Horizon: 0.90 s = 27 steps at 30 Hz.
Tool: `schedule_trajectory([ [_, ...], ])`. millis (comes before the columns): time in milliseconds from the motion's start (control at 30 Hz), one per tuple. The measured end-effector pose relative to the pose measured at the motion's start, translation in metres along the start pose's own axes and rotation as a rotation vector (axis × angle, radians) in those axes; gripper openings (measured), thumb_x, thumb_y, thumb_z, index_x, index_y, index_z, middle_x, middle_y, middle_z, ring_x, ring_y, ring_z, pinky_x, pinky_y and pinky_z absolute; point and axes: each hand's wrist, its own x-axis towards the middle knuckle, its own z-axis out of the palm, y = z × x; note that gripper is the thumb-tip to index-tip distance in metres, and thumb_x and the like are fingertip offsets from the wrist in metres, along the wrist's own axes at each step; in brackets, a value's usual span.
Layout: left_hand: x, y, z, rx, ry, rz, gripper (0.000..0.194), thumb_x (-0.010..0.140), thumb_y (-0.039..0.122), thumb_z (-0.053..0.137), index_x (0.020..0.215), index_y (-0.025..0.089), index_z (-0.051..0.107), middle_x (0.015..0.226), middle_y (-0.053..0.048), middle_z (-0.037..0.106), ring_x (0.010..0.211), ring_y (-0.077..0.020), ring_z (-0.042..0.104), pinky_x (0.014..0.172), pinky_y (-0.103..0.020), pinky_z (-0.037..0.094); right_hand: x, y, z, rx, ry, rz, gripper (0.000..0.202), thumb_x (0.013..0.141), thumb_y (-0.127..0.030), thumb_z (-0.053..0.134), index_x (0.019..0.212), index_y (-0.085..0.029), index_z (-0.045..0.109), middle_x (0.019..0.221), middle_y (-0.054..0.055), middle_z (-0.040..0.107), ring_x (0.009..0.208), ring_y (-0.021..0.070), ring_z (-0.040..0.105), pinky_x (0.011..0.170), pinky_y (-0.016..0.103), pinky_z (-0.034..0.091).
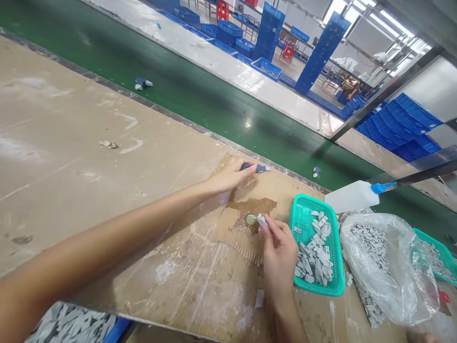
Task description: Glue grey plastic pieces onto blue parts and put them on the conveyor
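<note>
Two bare hands show left of the basket. The right hand, just beside it, pinches a flat grey piece between thumb and fingertips, the piece poking out toward a round, metallic cap. Farther from the basket, beyond the cap, the left hand is closed on a blue piece, its pale tip jutting past the fingers. Torn, damp-stained cardboard lies left of the basket; a crinkled, clear plastic bag sits right of it.
</note>
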Motion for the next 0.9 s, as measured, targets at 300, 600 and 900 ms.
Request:
schedule_trajectory([
  [300,-0.068,-0.020,-0.021,-0.952,-0.303,-0.456,0.019,0.084,0.015,0.068,0.103,0.009,0.068,0.106,-0.014,0.070,0.090,-0.0176,0.065,0.087,-0.030,0.048,-0.002,0.006,0.017,-0.242,0.015,-0.236,0.024,0.093,-0.026,0.060,0.109,-0.019,0.075,0.097,0.008,0.077,0.085,0.0174,0.069,0.080,0.029,0.054],
  [600,-0.068,-0.021,-0.025,-1.011,-0.268,-0.456,0.033,0.096,0.036,0.055,0.104,0.009,0.073,0.089,-0.008,0.064,0.070,-0.0115,0.047,0.062,-0.024,0.035,-0.003,0.008,0.018,-0.369,0.048,-0.321,0.023,0.094,-0.026,0.058,0.109,-0.021,0.075,0.095,0.008,0.076,0.081,0.0176,0.069,0.074,0.032,0.056],
  [900,-0.071,-0.020,-0.024,-1.057,-0.253,-0.490,0.030,0.092,0.037,0.062,0.094,0.011,0.075,0.096,-0.006,0.065,0.066,-0.0096,0.040,0.064,-0.026,0.033,-0.002,0.004,0.018,-0.392,0.042,-0.379,0.021,0.093,-0.020,0.061,0.108,-0.020,0.075,0.093,0.007,0.075,0.080,0.0157,0.068,0.075,0.030,0.055],
])
